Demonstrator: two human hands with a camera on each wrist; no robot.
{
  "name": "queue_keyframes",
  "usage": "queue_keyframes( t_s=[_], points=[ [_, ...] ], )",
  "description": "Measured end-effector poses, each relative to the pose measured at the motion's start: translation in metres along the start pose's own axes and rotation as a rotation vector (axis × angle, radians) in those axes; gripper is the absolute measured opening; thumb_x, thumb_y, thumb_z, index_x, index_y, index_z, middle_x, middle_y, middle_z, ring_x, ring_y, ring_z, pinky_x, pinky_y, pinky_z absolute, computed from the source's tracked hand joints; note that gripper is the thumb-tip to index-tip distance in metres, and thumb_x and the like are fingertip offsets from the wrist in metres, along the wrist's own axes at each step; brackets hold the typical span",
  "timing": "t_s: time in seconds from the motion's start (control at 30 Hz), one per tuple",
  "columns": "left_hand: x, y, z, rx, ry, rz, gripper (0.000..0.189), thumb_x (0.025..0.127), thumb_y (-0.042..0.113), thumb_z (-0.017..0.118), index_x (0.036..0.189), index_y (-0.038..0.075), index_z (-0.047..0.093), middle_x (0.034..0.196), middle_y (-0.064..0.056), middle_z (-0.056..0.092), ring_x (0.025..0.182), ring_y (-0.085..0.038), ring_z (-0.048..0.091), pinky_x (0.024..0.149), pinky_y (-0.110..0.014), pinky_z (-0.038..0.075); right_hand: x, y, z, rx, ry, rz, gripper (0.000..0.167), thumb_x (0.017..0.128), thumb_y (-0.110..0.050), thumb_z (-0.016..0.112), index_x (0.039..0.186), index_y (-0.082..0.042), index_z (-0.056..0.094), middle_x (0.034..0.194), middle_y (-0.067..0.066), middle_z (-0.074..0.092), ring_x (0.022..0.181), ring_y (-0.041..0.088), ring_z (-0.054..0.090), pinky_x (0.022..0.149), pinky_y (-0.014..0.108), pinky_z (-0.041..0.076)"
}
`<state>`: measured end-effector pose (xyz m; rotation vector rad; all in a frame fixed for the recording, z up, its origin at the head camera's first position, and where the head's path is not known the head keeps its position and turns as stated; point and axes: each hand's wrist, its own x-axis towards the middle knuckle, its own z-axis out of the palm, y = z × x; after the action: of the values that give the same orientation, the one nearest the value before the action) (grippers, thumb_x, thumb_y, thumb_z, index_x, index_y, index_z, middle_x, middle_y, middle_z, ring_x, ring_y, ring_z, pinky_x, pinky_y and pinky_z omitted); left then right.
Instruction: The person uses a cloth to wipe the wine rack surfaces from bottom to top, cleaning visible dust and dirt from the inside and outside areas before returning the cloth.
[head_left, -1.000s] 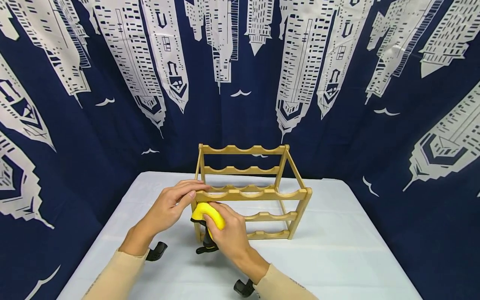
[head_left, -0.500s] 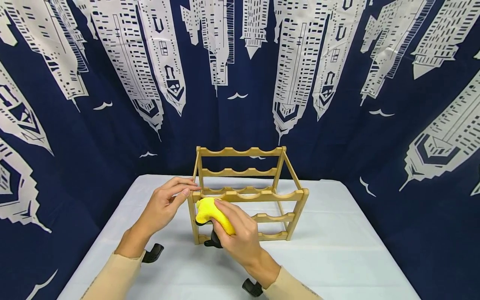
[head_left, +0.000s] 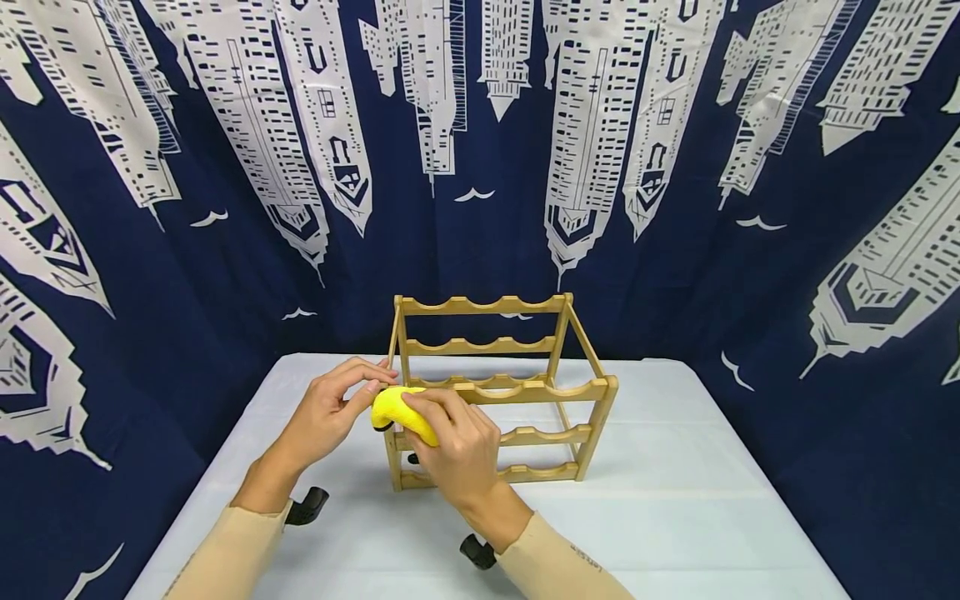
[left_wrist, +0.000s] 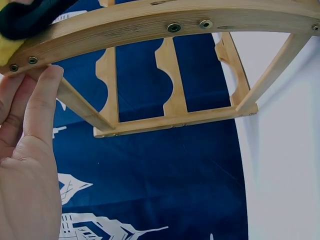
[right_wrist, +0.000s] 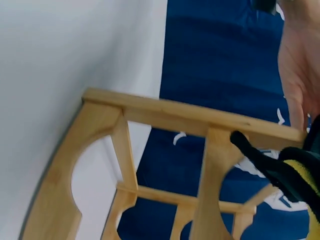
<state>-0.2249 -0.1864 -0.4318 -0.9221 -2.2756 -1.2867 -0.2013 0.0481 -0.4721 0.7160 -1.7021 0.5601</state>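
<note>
A light wooden wine rack (head_left: pixel 532 390) stands on the white table. At its front left upper corner is my left hand (head_left: pixel 333 404), fingers over the side rail and thumb close to the front post. The left wrist view shows this hand (left_wrist: pixel 35 160) at the end of the screwed post (left_wrist: pixel 145 25). My right hand (head_left: pixel 453 446) holds a bunched yellow cloth (head_left: pixel 401 411) with black parts against the same front corner, close to my left fingertips. Black folds of the cloth (right_wrist: pixel 267 167) hang along the rail in the right wrist view; the right fingers are out of that view.
The tabletop (head_left: pixel 675 500) ends at a dark blue curtain (head_left: pixel 465 242) printed with white buildings, just behind the rack. Black camera mounts show at the left wrist (head_left: pixel 306 506) and right wrist (head_left: pixel 477 552).
My right hand first shifted right with the cloth, then came back left and up to the rack's corner. My left hand stays at the corner, its fingers drawn slightly back.
</note>
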Motion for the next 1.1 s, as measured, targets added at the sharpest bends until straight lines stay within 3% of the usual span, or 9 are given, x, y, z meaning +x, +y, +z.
queue_keyframes(
  t_s=[0.2,0.3,0.43,0.57,0.73,0.97,1.0,1.1],
  points=[
    [0.001,-0.002,0.002,-0.022,-0.008,-0.033,0.024,0.119,0.006,0.063,0.123,0.016,0.084,0.131,-0.004,0.081,0.153,-0.041,0.068,0.100,-0.020,0.066,-0.002,0.018,-0.018,-0.034,0.015,-0.015,0.050,0.074,-0.007,0.109,0.118,-0.015,0.088,0.106,0.003,0.083,0.081,0.021,0.085,0.070,0.033,0.072],
    [0.002,-0.003,0.003,-0.025,-0.008,-0.030,0.022,0.118,0.005,0.066,0.121,0.016,0.084,0.131,-0.009,0.081,0.152,-0.040,0.069,0.100,-0.024,0.069,-0.005,0.025,-0.028,-0.046,0.035,-0.030,0.051,0.071,-0.004,0.109,0.117,-0.016,0.089,0.104,0.003,0.083,0.079,0.022,0.084,0.067,0.034,0.070],
    [0.002,-0.003,0.004,-0.050,-0.019,-0.075,0.014,0.112,0.009,0.079,0.119,0.019,0.083,0.133,-0.011,0.080,0.147,-0.021,0.072,0.099,-0.030,0.072,-0.010,0.035,-0.040,-0.064,0.048,-0.031,0.053,0.070,-0.004,0.109,0.118,-0.015,0.089,0.105,0.003,0.083,0.075,0.023,0.081,0.062,0.034,0.066],
    [0.002,-0.001,0.001,-0.066,-0.031,-0.100,0.017,0.106,0.010,0.088,0.117,0.021,0.082,0.133,-0.008,0.079,0.138,-0.001,0.070,0.099,-0.032,0.072,-0.016,0.050,-0.055,-0.069,0.068,0.014,0.053,0.069,-0.001,0.105,0.119,-0.014,0.089,0.104,0.006,0.082,0.074,0.026,0.080,0.060,0.038,0.065],
    [0.001,-0.001,-0.004,-0.071,-0.022,-0.086,0.021,0.104,0.003,0.087,0.117,0.019,0.083,0.131,-0.006,0.079,0.136,0.003,0.069,0.098,-0.030,0.072,-0.021,0.072,-0.077,-0.101,0.076,0.063,0.052,0.070,0.001,0.104,0.118,-0.012,0.089,0.105,0.009,0.083,0.081,0.031,0.084,0.063,0.044,0.067],
    [0.002,-0.003,-0.002,-0.081,-0.023,-0.074,0.021,0.104,0.002,0.087,0.117,0.018,0.083,0.130,-0.004,0.080,0.138,0.003,0.069,0.097,-0.030,0.072,-0.026,0.097,-0.107,-0.141,0.111,0.112,0.047,0.073,0.001,0.099,0.118,-0.009,0.090,0.104,0.012,0.084,0.079,0.035,0.083,0.068,0.050,0.070],
    [0.002,-0.003,-0.001,-0.083,-0.026,-0.076,0.021,0.104,0.002,0.087,0.117,0.018,0.083,0.130,-0.005,0.080,0.138,0.003,0.070,0.098,-0.030,0.072,-0.027,0.101,-0.113,-0.154,0.118,0.132,0.046,0.074,0.000,0.098,0.118,-0.008,0.090,0.103,0.013,0.084,0.080,0.036,0.084,0.070,0.050,0.070],
    [0.002,-0.002,-0.001,-0.087,-0.029,-0.081,0.021,0.103,0.003,0.088,0.117,0.018,0.084,0.131,-0.009,0.080,0.139,-0.002,0.071,0.098,-0.029,0.072,-0.029,0.114,-0.130,-0.189,0.142,0.185,0.042,0.077,-0.003,0.096,0.119,-0.007,0.090,0.104,0.015,0.085,0.085,0.039,0.086,0.089,0.026,0.070]
  ],
)
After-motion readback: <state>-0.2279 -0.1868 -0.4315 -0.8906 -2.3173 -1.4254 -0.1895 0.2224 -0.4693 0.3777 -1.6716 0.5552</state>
